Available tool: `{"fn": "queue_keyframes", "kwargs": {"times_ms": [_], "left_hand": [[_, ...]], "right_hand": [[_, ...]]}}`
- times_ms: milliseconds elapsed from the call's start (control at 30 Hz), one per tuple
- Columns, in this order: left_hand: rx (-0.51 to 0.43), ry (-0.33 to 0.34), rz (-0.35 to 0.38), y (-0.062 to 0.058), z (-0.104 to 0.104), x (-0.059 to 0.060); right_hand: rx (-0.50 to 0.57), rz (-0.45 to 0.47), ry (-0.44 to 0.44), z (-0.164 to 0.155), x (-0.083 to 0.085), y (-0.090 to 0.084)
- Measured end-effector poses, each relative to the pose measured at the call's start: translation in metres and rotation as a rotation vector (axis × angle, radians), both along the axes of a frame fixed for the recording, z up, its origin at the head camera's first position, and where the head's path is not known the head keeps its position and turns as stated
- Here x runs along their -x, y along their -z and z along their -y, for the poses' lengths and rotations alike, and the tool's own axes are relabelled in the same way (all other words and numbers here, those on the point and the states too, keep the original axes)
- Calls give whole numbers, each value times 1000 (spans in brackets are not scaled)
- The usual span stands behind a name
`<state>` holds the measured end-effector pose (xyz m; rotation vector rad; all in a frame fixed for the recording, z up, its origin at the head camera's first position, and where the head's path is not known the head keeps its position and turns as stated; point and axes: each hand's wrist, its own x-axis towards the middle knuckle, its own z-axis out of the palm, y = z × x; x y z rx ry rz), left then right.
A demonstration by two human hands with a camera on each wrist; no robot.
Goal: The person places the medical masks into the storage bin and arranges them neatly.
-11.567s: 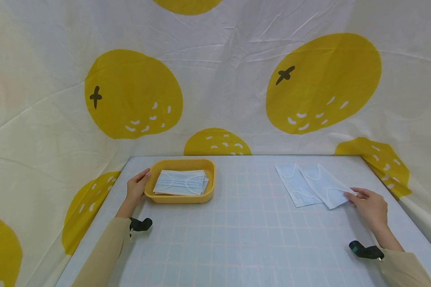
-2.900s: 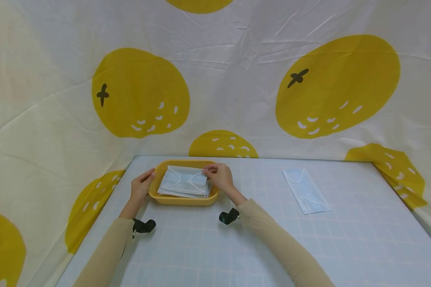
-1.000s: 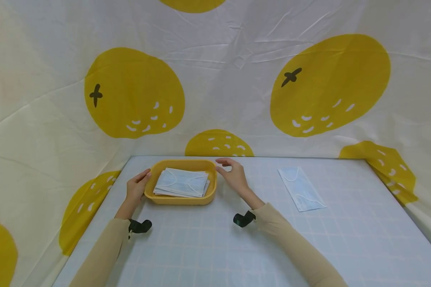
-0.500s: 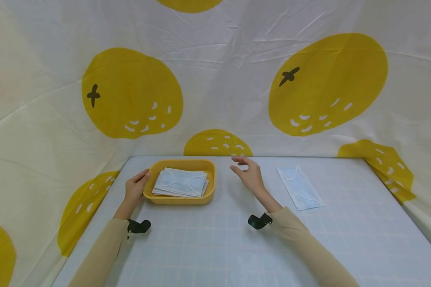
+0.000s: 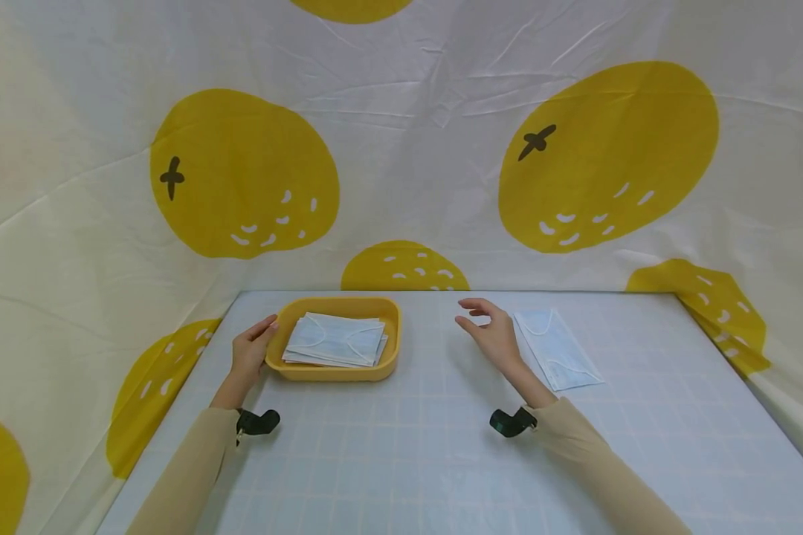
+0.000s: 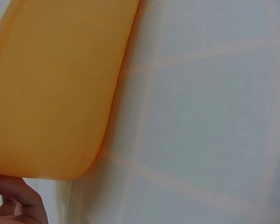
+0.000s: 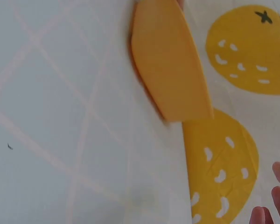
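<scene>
Lower masks [image 5: 333,343] hidden in stack

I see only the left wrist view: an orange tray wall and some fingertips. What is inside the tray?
Observer: The tray holds a stack of masks, seen from the head view.
Operator: Where is the left hand exactly?
Observer: The left hand rests against the tray's left end, fingers straight along the wall.
Operator: And the right hand, is it holding something?
Observer: No. The right hand hovers with an empty, loosely open grip above the table, between the tray and a single mask.
Operator: Is that mask touched?
Observer: It lies flat just right of the hand; contact cannot be told.
</scene>
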<state>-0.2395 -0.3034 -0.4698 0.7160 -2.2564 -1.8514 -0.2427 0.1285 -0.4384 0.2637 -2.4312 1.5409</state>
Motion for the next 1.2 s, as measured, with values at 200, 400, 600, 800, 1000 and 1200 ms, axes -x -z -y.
{"fn": "queue_keyframes", "kwargs": {"times_ms": [200, 400, 600, 800, 1000, 1200], "left_hand": [[-1, 4, 4, 0, 2, 0], [18, 10, -7, 1, 2, -2], [33, 10, -6, 1, 3, -1], [17, 11, 8, -1, 3, -2], [7, 19, 3, 0, 4, -2], [11, 26, 16, -1, 4, -3]], "right_hand": [[-11, -29, 52, -26, 2, 0], [-64, -33, 104, -51, 1, 0], [-85, -49, 142, -76, 0, 1], [-118, -42, 178, -96, -6, 2], [-163, -32, 211, -112, -13, 6], [-191, -63, 261, -152, 14, 56]]}}
